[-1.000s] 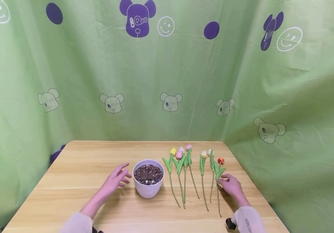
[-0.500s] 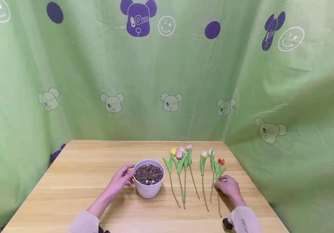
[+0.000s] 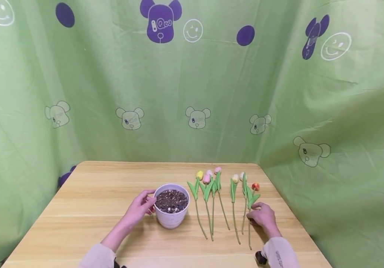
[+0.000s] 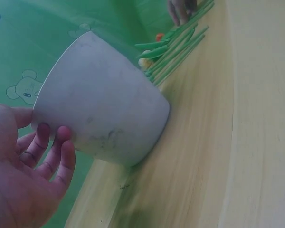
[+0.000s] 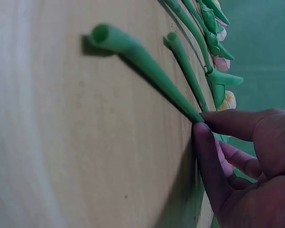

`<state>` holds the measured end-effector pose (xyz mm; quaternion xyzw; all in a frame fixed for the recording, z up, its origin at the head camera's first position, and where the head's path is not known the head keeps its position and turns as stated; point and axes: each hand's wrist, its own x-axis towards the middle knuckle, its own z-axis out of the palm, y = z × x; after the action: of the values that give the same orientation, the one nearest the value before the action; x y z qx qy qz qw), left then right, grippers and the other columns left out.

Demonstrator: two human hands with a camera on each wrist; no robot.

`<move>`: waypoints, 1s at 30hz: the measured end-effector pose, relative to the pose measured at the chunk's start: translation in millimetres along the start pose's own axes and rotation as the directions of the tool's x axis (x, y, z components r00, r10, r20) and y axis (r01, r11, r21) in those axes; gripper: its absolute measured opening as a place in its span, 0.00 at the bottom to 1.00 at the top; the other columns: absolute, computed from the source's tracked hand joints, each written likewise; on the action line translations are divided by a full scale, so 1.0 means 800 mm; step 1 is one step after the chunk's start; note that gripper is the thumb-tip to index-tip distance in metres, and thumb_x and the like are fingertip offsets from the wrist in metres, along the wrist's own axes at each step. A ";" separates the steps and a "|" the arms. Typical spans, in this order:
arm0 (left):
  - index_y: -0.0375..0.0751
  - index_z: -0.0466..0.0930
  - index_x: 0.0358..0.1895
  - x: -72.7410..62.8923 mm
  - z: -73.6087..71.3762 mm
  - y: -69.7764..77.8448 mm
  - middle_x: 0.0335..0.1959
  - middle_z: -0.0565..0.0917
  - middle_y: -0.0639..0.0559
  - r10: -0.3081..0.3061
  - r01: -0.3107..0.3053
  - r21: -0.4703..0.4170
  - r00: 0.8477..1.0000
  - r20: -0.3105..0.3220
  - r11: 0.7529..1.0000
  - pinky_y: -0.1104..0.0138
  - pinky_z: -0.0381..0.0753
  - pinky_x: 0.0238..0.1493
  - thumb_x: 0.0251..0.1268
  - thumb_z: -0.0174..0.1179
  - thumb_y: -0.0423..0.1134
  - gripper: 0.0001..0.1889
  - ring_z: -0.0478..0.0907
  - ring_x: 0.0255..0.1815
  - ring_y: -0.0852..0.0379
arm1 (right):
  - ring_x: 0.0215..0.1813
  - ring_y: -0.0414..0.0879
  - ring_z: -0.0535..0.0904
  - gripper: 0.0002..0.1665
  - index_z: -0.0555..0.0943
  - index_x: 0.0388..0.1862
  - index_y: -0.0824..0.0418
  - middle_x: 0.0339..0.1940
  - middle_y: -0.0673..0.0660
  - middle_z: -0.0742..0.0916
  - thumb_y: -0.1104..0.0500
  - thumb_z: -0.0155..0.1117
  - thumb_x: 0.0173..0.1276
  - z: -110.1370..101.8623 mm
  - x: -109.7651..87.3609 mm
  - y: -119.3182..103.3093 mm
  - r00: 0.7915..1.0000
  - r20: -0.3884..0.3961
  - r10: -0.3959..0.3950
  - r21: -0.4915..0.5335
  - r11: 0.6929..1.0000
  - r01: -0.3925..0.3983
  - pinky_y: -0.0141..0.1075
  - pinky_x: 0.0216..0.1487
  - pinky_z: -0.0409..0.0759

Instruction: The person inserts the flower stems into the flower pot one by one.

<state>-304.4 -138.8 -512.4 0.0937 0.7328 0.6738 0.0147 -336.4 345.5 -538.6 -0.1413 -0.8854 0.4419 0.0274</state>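
Note:
A pale flower pot (image 3: 170, 220) filled with dark soil (image 3: 170, 201) stands upright on the wooden table. My left hand (image 3: 140, 206) holds it at the left side of the rim, with curled fingertips (image 4: 63, 134) against the outer wall. On the right, my right hand (image 3: 263, 216) pinches the green stem of an orange-red tulip (image 3: 255, 186) between thumb and index finger, below its leaves. In the right wrist view the hollow lower end of that tulip's stem (image 5: 147, 61) points away from the hand, close over the tabletop.
Between pot and right hand lie several more tulips: a yellow tulip (image 3: 200, 175), a pink tulip (image 3: 206, 179), a cream tulip (image 3: 234, 179) and others, stems toward the front. Green curtains (image 3: 165, 85) enclose the table (image 3: 88, 193) at the back and sides.
My left hand has moved right to the pot and taken hold of its rim. My right hand has closed on the red tulip's stem, whose lower end has shifted slightly left.

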 end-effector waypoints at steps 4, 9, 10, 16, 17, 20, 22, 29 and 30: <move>0.30 0.68 0.72 0.000 -0.001 0.000 0.42 0.82 0.37 0.005 -0.005 0.002 1.000 0.008 1.000 0.61 0.87 0.42 0.77 0.57 0.35 0.25 0.81 0.35 0.53 | 0.25 0.45 0.85 0.31 0.75 0.59 0.77 0.40 0.71 0.88 0.71 0.70 0.55 -0.001 0.000 0.000 1.000 0.008 0.007 0.018 1.000 -0.007 0.36 0.28 0.87; 0.31 0.68 0.72 0.000 0.000 0.000 0.42 0.82 0.37 0.005 -0.005 0.002 1.000 0.007 1.000 0.60 0.87 0.43 0.77 0.56 0.35 0.25 0.81 0.35 0.53 | 0.24 0.44 0.84 0.30 0.77 0.58 0.78 0.41 0.72 0.87 0.71 0.70 0.54 -0.002 0.000 -0.002 1.000 0.001 0.019 0.032 0.999 -0.019 0.36 0.28 0.88; 0.31 0.68 0.72 0.000 0.000 0.001 0.42 0.82 0.37 0.002 -0.002 0.001 1.000 0.006 1.000 0.60 0.87 0.43 0.78 0.56 0.35 0.25 0.81 0.35 0.53 | 0.25 0.44 0.84 0.29 0.77 0.57 0.78 0.41 0.72 0.87 0.71 0.70 0.55 -0.002 0.000 -0.002 1.000 -0.002 0.022 0.035 0.999 -0.022 0.36 0.28 0.88; 0.33 0.67 0.73 -0.002 0.003 0.001 0.40 0.82 0.41 -0.013 0.013 -0.011 1.000 -0.003 1.000 0.63 0.86 0.41 0.78 0.56 0.35 0.25 0.81 0.34 0.53 | 0.25 0.44 0.85 0.23 0.80 0.52 0.79 0.33 0.66 0.89 0.70 0.69 0.57 -0.003 0.004 0.004 0.999 -0.012 0.042 0.095 0.995 -0.041 0.36 0.30 0.89; 0.33 0.67 0.73 -0.002 0.003 0.000 0.40 0.82 0.42 -0.013 0.013 -0.012 1.000 -0.004 1.000 0.62 0.86 0.41 0.78 0.56 0.35 0.25 0.81 0.34 0.53 | 0.26 0.44 0.86 0.23 0.80 0.52 0.79 0.32 0.65 0.89 0.69 0.68 0.58 -0.003 0.004 0.004 0.999 -0.010 0.045 0.106 0.993 -0.044 0.36 0.30 0.89; 0.33 0.67 0.73 -0.002 0.004 0.000 0.40 0.82 0.41 -0.009 0.009 -0.009 1.000 -0.003 1.000 0.61 0.86 0.41 0.78 0.55 0.36 0.25 0.81 0.34 0.53 | 0.27 0.45 0.86 0.21 0.80 0.52 0.79 0.32 0.65 0.89 0.69 0.68 0.61 -0.006 0.003 0.003 0.999 -0.002 0.044 0.126 0.991 -0.043 0.36 0.31 0.89; 0.33 0.67 0.74 -0.002 0.004 0.000 0.40 0.82 0.42 -0.005 0.005 -0.006 1.000 0.001 1.000 0.61 0.86 0.42 0.78 0.55 0.36 0.25 0.81 0.34 0.53 | 0.28 0.45 0.86 0.21 0.80 0.53 0.80 0.33 0.66 0.89 0.68 0.67 0.63 -0.009 0.001 0.002 0.999 0.007 0.045 0.139 0.989 -0.046 0.37 0.32 0.90; 0.34 0.67 0.73 -0.003 0.007 -0.002 0.37 0.80 0.47 0.004 -0.004 -0.002 1.000 -0.016 1.000 0.61 0.86 0.40 0.79 0.55 0.36 0.24 0.80 0.33 0.54 | 0.30 0.44 0.86 0.23 0.77 0.58 0.80 0.35 0.64 0.88 0.69 0.64 0.65 -0.015 0.000 0.001 0.998 0.026 0.064 0.203 0.977 -0.068 0.36 0.33 0.90; 0.34 0.68 0.73 -0.003 0.008 -0.002 0.37 0.80 0.47 0.005 -0.005 -0.003 1.000 -0.021 1.000 0.61 0.86 0.40 0.79 0.55 0.36 0.24 0.80 0.33 0.55 | 0.29 0.44 0.86 0.24 0.76 0.58 0.80 0.34 0.64 0.88 0.70 0.63 0.65 -0.016 0.000 0.001 0.997 0.028 0.065 0.217 0.974 -0.069 0.36 0.32 0.90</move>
<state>-301.4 -133.0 -515.0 0.0885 0.7315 0.6760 0.0053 -334.1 355.9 -532.0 -0.1626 -0.8267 0.5384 0.0184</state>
